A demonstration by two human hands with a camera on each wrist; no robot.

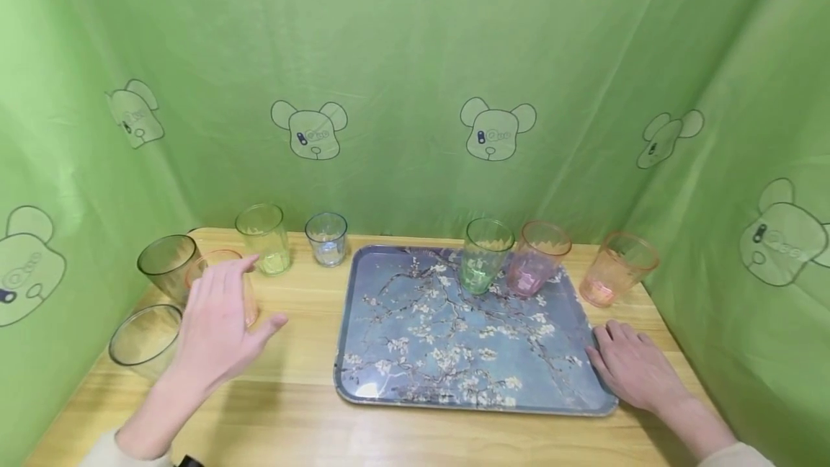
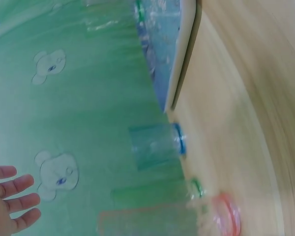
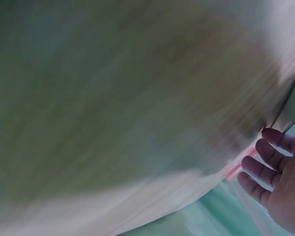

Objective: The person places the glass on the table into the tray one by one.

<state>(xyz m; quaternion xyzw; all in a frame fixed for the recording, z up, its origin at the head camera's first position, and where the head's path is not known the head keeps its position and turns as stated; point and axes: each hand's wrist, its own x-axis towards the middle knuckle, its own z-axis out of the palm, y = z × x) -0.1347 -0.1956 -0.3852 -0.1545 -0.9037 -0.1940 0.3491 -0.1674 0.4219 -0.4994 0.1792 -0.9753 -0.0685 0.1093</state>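
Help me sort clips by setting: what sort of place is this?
Probably a curtained filming booth: green curtain on three visible sides, a table, and glasses on and around a tray.

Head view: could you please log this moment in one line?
left hand: near orange glass; right hand: beside tray; on tray: green glass, pink glass

On the wood-grained surface (image 1: 292, 409) we see a blossom-patterned tray (image 1: 415, 359), with five drinking glasses (image 1: 327, 242) standing to its left and one orange glass (image 1: 616, 272) to its right.
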